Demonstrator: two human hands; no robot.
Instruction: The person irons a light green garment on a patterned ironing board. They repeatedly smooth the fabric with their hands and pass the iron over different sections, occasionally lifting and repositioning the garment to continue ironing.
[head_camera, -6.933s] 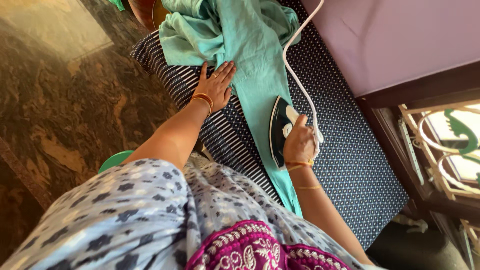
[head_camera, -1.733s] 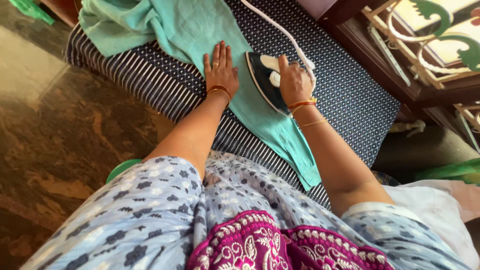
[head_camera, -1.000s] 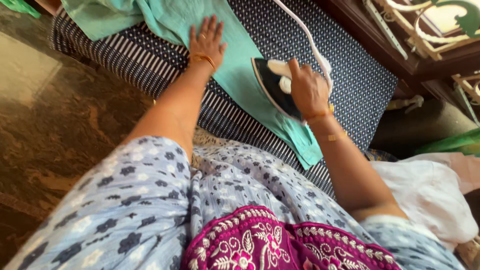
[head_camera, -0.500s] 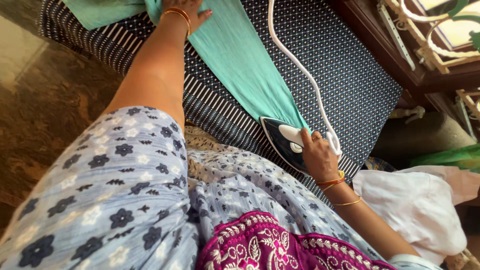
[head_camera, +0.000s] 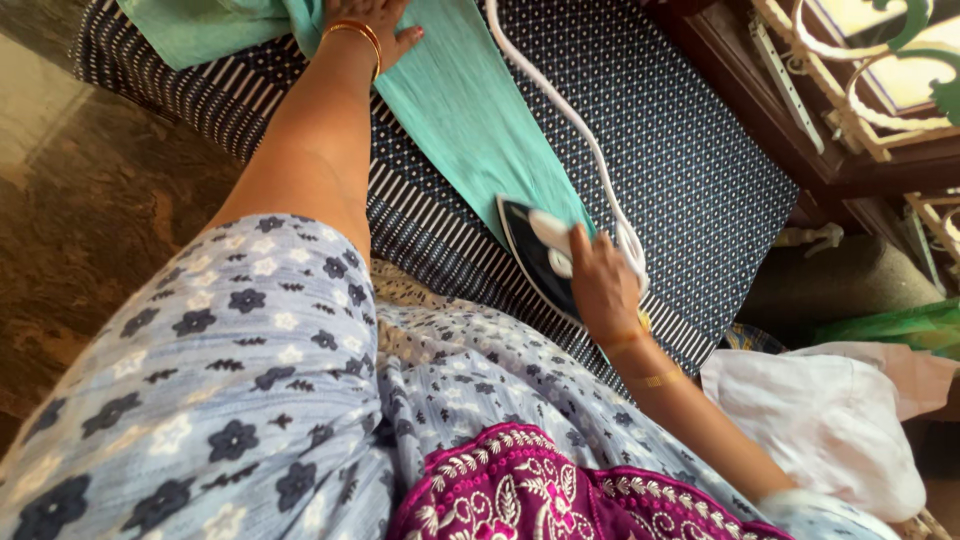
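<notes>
Dotted navy padding (head_camera: 680, 140) carries teal cloth (head_camera: 470, 120); right hand (head_camera: 603, 292), grip closed round dark iron (head_camera: 535, 255) handle; left hand (head_camera: 375, 18) flat, fingers spread, pressing cloth; white cord (head_camera: 570, 120) alongside.

Cut-off and covered parts at the ironing spot

The left hand (head_camera: 372, 22) loses its fingers past the top edge; the right hand (head_camera: 600, 290) hides the dark blue and white iron's (head_camera: 535, 255) handle; the white cord (head_camera: 560, 110) exits above.
</notes>
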